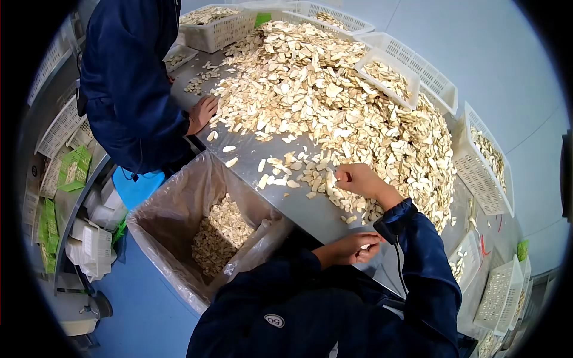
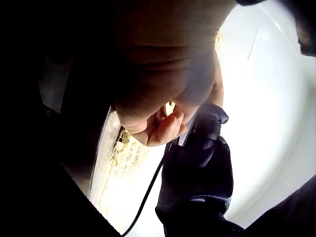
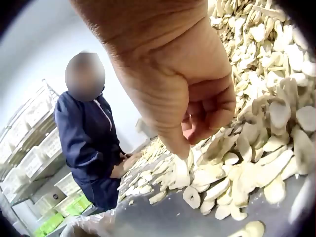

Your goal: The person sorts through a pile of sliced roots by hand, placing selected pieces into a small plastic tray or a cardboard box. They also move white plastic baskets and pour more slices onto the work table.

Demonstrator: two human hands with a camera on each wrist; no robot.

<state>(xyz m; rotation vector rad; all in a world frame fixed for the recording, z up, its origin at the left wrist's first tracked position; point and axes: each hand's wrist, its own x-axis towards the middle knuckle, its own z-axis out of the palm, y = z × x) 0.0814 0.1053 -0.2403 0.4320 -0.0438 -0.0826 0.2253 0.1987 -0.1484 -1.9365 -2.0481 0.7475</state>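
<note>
Left hand (image 1: 352, 248) curled round a pale slice (image 2: 169, 108). Right hand (image 1: 360, 181) bent down at pile (image 1: 334, 89); can't tell if it grips anything.

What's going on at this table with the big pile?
Someone is picking through pale slices heaped on a metal table. Their right hand appears to pinch a slice at the near edge; the left hand is curled around what looks like a pale piece. Another person's hand rests beside the heap. More pieces lie in a plastic-lined bin.
</note>
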